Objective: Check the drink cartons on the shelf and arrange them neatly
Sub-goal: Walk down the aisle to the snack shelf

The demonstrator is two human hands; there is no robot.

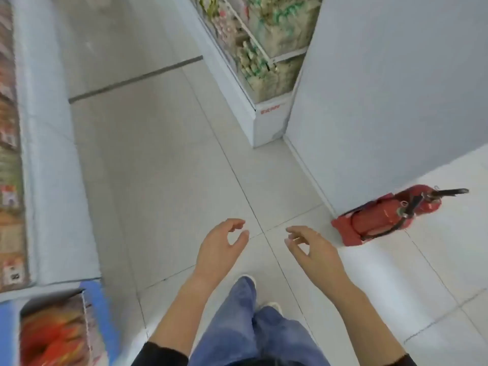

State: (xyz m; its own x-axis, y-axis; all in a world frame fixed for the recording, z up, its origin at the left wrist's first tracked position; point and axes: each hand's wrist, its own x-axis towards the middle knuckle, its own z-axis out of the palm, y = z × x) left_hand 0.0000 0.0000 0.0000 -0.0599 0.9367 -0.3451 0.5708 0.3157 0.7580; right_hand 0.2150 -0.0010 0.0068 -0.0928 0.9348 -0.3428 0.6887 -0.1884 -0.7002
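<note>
Both hands (266,247) hover empty, shelf (264,48) well ahead.

From my feed I see two bare forearms with black sleeves (163,353) pushed up near the elbows, the cuffs just inside the bottom edge. The left hand (219,249) and right hand (314,252) wear no gloves, rings or watch that I can make out. Below them are loose blue denim trousers (264,336), faded and creased at the knees, and pale, white-toed shoes (248,277) peeking out under the hems. Blur hides finer detail.
</note>
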